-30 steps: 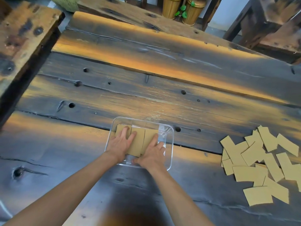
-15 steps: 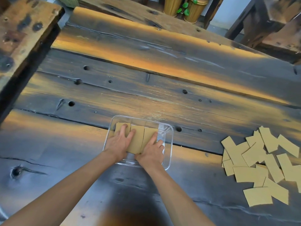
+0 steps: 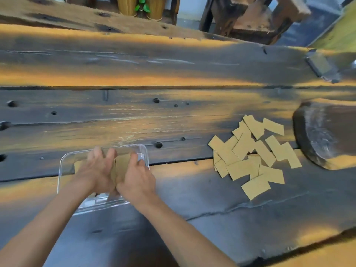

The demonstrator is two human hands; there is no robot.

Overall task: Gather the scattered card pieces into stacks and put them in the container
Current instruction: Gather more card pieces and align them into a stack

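A clear plastic container (image 3: 61, 170) sits on the dark plank table near me, left of centre. Tan card pieces (image 3: 123, 163) lie stacked inside it, mostly covered by my hands. My left hand (image 3: 95, 170) lies over the left stacks with its fingers spread, reaching the far rim. My right hand (image 3: 137, 176) rests against the right stack, fingers curved along its right edge near the container wall. The heels of both hands touch. Several loose card pieces (image 3: 250, 157) lie overlapping in a pile on the table to the right.
A dark round wooden slab (image 3: 323, 135) sits right of the pile. A metal bracket (image 3: 321, 66) lies at the far right. A wooden stool (image 3: 250, 18) and woven baskets (image 3: 127, 4) stand beyond the far edge. The planks have holes and gaps.
My view has swung right, so the pile sits nearer the centre. My hands have drawn together inside the container, and my left fingers now reach the far rim.
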